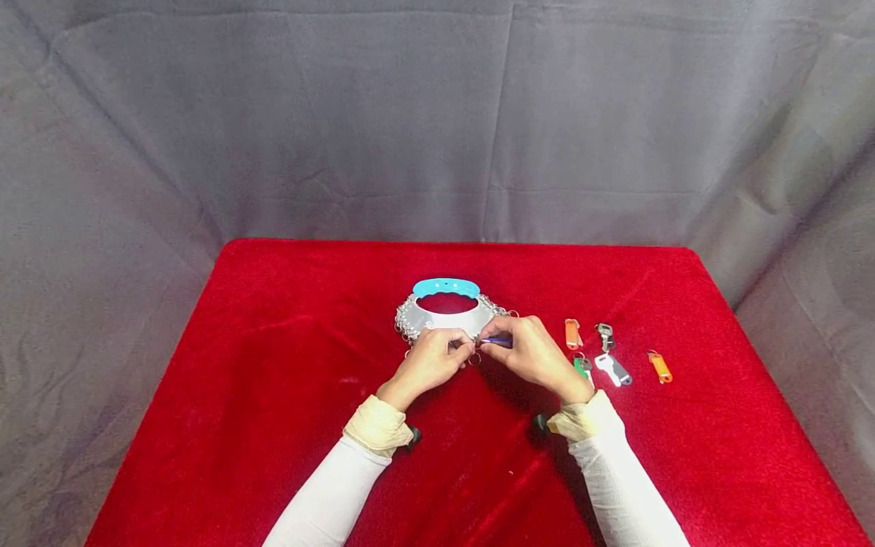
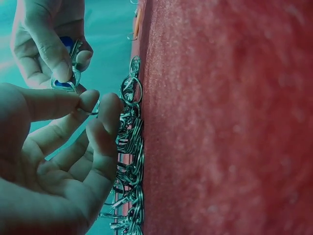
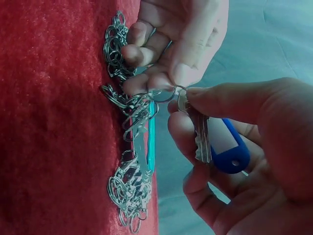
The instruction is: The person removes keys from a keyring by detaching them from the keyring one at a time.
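A key [image 3: 202,142] and a blue key tag [image 3: 232,156] hang together in my right hand [image 1: 536,351], its thumb and fingers pinching them near the top. My left hand [image 1: 432,363] pinches a thin metal ring [image 3: 165,97], close against the top of the key in the right wrist view. Just beyond both hands lies a key holder with a light blue handle [image 1: 446,288] and a pale curved plate [image 1: 437,320]. Many metal split rings [image 2: 131,169] crowd along its edge. The hands cover part of its near side.
To the right on the red cloth [image 1: 287,425] lie an orange key tag [image 1: 572,334], a silver key [image 1: 604,336], a green tag [image 1: 581,365], a key with a dark tag [image 1: 618,372] and another orange tag [image 1: 661,368]. Grey curtains [image 1: 369,129] surround the table.
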Action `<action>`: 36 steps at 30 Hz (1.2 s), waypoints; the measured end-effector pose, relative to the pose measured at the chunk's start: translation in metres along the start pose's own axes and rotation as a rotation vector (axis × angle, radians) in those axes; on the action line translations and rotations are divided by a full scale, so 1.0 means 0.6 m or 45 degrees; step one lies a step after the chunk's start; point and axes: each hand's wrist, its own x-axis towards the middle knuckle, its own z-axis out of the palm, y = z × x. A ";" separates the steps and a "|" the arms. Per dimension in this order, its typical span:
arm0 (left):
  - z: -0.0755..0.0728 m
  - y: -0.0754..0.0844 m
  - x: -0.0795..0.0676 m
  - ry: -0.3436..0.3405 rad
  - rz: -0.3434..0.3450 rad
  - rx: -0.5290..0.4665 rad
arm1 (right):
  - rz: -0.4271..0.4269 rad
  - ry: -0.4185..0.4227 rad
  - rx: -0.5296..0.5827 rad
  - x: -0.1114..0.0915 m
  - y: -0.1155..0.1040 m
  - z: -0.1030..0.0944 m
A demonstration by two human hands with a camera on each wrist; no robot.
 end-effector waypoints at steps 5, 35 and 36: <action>-0.001 -0.001 0.001 -0.007 -0.004 -0.033 | 0.004 0.019 -0.012 0.000 -0.001 -0.002; 0.006 -0.001 0.004 0.103 -0.153 -0.207 | 0.064 0.070 0.093 -0.001 0.002 0.000; 0.005 -0.001 0.005 0.090 -0.160 -0.210 | 0.063 0.072 0.099 -0.001 0.002 0.000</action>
